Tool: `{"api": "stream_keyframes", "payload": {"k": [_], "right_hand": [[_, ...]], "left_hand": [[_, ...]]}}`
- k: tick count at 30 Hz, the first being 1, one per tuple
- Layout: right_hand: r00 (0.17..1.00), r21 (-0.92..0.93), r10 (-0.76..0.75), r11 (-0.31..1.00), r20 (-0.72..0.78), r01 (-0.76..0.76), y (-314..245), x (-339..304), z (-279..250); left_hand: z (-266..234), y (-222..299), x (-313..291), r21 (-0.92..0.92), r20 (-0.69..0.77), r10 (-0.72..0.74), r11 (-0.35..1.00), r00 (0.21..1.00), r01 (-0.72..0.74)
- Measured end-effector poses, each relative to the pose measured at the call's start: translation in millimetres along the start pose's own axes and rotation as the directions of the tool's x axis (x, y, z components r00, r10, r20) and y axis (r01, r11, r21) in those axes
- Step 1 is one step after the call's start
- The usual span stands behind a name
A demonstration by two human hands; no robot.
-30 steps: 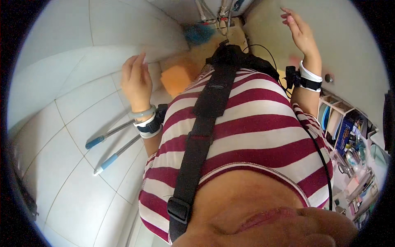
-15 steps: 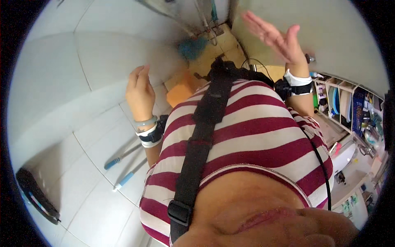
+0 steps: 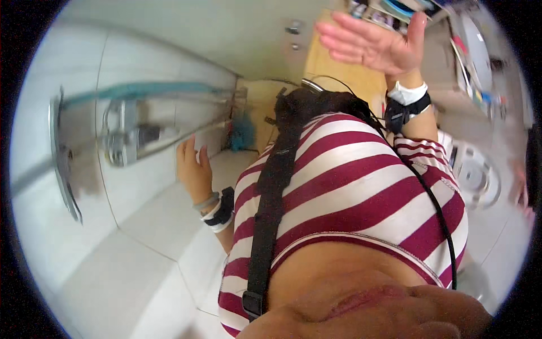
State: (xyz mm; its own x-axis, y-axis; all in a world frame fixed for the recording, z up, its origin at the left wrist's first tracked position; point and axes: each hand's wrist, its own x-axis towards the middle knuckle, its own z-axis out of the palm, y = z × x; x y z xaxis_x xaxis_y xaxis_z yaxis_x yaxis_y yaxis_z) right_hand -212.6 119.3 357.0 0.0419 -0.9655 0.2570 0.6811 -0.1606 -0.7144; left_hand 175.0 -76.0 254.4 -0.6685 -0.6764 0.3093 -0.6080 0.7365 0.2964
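My right hand (image 3: 384, 48) is raised at the upper right, palm showing, fingers stretched and thumb apart, with nothing in it. Behind it lie a yellowish floor (image 3: 320, 56) and a washbasin area. At the left, my left hand (image 3: 193, 169) hangs in front of the pale tiled wall, empty, its fingers loosely apart and somewhat blurred. Closest to it are smeared long rods and a blue bristly or cloth-like bundle (image 3: 243, 133) low by the wall. Each wrist wears a black and white band; a bracelet (image 3: 208, 200) also circles the left one.
A pale door or panel (image 3: 226, 34) with a small metal knob (image 3: 293, 27) stands ahead. Along the left wall are a long teal pole (image 3: 147, 88) and a blurred grey-white fixture (image 3: 121, 135). At the far right, a white round-bowled fixture (image 3: 477, 175) stands on the floor.
The view has swung to the right: the door and washbasin area have shifted left, and the teal pole has come into sight. Both hands stay raised, empty and open.
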Motion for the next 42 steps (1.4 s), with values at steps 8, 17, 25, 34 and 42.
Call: {"api": "stream_keyframes", "payload": {"k": [8,17,25,34,42], "right_hand": [[0.488,-0.363,-0.724,0.676,-0.488,0.641,-97,-157,-96],[-0.281,-0.5,-0.414,0.698,-0.866,0.513,-48,-257,-164],[-0.269,-0.309,-0.194,0.807,-0.944,0.504,22,-222,-177],[-0.315,-0.272,-0.226,0.956,-0.922,0.109,13,-247,-164],[-0.384,-0.325,-0.3,0.946,-0.873,0.002,-1,-243,-129]], "left_hand": [[-8,-11,68,-0.091,0.196,0.133,0.989,0.972,-0.117],[-28,-16,70,-0.072,0.194,0.167,0.985,0.967,-0.155],[-38,-19,86,-0.223,0.544,0.119,0.975,0.831,0.007],[-1,60,179,-0.223,0.693,0.262,0.964,0.672,-0.145],[15,109,268,-0.338,0.633,0.517,0.854,0.576,-0.395]]}}
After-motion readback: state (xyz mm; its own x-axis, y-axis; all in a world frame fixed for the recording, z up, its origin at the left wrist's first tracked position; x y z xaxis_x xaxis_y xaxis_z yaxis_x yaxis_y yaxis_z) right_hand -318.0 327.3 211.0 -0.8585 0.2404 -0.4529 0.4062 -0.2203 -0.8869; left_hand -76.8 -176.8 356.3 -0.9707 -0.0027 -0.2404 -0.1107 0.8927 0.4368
